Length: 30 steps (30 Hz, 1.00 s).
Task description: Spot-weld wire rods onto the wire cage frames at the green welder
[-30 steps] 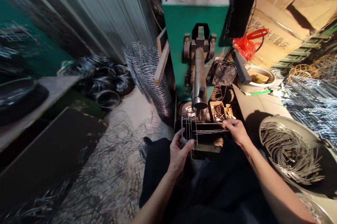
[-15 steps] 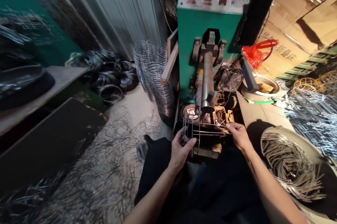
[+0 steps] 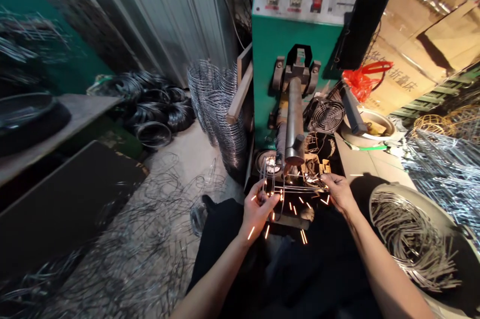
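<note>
A green spot welding machine (image 3: 300, 34) stands in front of me, its thick metal arm (image 3: 295, 119) pointing toward me. Beneath the arm's tip is a wire frame (image 3: 283, 191) of thin metal rods. My left hand (image 3: 258, 209) grips the frame's left end between thumb and fingers. Closed in a pinch, my right hand (image 3: 337, 191) holds the right end of the thin rods. Orange sparks fly around the frame and over my left hand. The exact contact point under the arm is hard to make out.
A stack of wire rings (image 3: 232, 124) stands left of the machine. Loose wire pieces (image 3: 150, 239) litter the floor. On the right is a basin (image 3: 378, 199) of cut wires, with a pile of wire racks (image 3: 442, 174) behind it. A cardboard box (image 3: 408, 59) leans at the back right.
The green lamp on the panel has lit beside the red one. Sparks now burst from under the arm's tip. Both hands keep their hold in nearly the same place.
</note>
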### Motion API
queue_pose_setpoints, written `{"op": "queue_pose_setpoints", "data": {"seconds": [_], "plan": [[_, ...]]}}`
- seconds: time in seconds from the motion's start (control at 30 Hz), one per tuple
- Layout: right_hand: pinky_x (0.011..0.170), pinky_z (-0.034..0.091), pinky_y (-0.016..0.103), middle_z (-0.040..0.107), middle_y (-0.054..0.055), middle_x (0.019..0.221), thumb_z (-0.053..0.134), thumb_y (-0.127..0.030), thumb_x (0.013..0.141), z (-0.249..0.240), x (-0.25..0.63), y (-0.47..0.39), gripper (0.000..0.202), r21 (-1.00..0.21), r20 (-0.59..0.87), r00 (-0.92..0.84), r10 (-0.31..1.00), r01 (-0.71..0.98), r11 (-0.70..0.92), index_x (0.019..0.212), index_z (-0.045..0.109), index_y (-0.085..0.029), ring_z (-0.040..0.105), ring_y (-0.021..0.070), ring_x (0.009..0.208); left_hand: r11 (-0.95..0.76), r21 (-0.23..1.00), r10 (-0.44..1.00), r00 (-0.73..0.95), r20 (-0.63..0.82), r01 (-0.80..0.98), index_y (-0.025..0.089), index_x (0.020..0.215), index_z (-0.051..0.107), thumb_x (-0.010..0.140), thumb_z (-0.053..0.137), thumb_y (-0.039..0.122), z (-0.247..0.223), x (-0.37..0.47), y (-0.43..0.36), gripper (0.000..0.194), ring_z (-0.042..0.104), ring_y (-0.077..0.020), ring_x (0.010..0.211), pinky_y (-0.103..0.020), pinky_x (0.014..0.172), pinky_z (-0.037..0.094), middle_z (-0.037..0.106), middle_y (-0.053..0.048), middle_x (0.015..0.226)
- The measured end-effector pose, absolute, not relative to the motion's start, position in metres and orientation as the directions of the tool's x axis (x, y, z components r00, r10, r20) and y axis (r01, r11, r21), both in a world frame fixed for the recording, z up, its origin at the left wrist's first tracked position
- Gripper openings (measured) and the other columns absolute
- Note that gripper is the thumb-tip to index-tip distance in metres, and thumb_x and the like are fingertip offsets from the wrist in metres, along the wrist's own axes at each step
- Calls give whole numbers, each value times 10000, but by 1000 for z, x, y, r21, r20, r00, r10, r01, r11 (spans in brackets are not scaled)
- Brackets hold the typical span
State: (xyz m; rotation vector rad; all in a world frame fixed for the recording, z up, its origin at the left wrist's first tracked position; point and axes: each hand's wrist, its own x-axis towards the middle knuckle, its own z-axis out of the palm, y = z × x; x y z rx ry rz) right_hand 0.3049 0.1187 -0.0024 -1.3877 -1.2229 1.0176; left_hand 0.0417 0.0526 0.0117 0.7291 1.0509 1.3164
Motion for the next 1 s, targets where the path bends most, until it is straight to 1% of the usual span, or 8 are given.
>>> {"op": "queue_pose_setpoints", "data": {"seconds": [0.2, 0.27, 0.37, 0.47, 0.6, 0.77, 0.9, 1.0], "plan": [[529, 322, 260, 374, -38, 565, 686, -642, 759, 3, 315, 108, 554, -981, 8, 80, 997, 192, -8, 558, 413, -205, 338, 104, 543, 162, 908, 976, -74, -205, -387, 156, 1289, 507, 679, 843, 422, 20, 41, 41, 745, 450, -49, 363, -196, 357, 400, 499, 101, 656], [569, 372, 256, 452, -21, 610, 639, -634, 812, 8, 326, 90, 509, -961, -2, -40, 999, 276, 9, 607, 488, -194, 415, 114, 588, 195, 892, 974, -25, -224, -409, 183, 1372, 434, 702, 840, 364, 30, 30, 24, 805, 551, -78, 470, -218, 460, 482, 575, 60, 744], [561, 415, 250, 504, -15, 625, 609, -609, 856, 17, 339, 56, 468, -917, -198, -260, 945, 389, -85, 678, 534, -182, 491, 113, 573, 319, 845, 944, 227, -240, -430, 266, 1500, 266, 706, 845, 237, 49, -1, -6, 983, 698, -181, 789, -331, 740, 563, 666, -61, 1037], [464, 416, 230, 486, -40, 645, 621, -599, 852, 21, 336, 25, 410, -884, -396, -364, 843, 400, -243, 859, 573, -193, 497, 100, 496, 338, 819, 919, 350, -181, -463, 316, 1539, 206, 689, 854, 224, 58, -31, -23, 1073, 664, -291, 1077, -424, 922, 512, 606, -154, 1298], [445, 432, 204, 553, -28, 767, 712, -568, 786, 3, 324, 4, 504, -868, -471, -445, 762, 386, -311, 1144, 574, -241, 500, 89, 527, 390, 765, 919, 270, -287, -513, 345, 1525, 254, 768, 787, 368, 30, -43, -41, 926, 623, -333, 1168, -438, 914, 510, 467, -171, 1482], [551, 497, 256, 667, 55, 1029, 695, -576, 782, -29, 328, -3, 539, -787, -550, -375, 746, 531, -314, 1199, 626, -241, 588, 142, 669, 592, 722, 804, 314, -504, -358, 167, 1367, 511, 736, 822, 377, -20, -34, -90, 734, 667, -302, 1074, -415, 955, 485, 650, -191, 1238], [803, 502, 325, 682, 63, 984, 751, -532, 739, -22, 329, 10, 418, -843, -282, -336, 899, 534, -65, 991, 727, -200, 615, 205, 875, 547, 790, 837, 184, -515, -277, 148, 1274, 578, 738, 823, 358, -24, -23, -95, 626, 693, -198, 840, -317, 810, 533, 722, -87, 947], [809, 486, 335, 676, 44, 838, 719, -546, 775, 0, 326, 28, 359, -901, -179, -294, 939, 432, -36, 810, 720, -189, 608, 195, 809, 452, 818, 887, 77, -456, -357, 139, 1199, 589, 761, 791, 396, -15, -10, -69, 547, 621, -130, 570, -257, 582, 516, 647, 9, 713]]}}
